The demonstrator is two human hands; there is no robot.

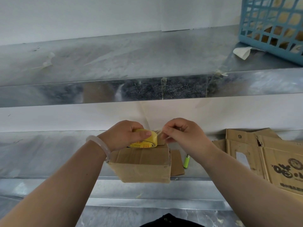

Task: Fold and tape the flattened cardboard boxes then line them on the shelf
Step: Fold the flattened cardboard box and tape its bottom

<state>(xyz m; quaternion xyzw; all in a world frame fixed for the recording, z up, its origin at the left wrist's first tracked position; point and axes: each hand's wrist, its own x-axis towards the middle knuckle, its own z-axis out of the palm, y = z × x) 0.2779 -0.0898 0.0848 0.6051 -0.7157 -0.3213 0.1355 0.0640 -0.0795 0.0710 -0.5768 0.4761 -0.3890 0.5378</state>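
A small folded cardboard box stands on the lower metal shelf, its front overhanging the shelf edge. My left hand grips a yellow tape roll just above the box top. My right hand pinches the clear loose end of the tape right beside the roll. Flattened cardboard boxes lie on the same shelf to the right.
A green lighter lies on the shelf right of the box, beside a loose cardboard flap. On the upper shelf a blue plastic basket stands at the far right with a scrap of paper next to it.
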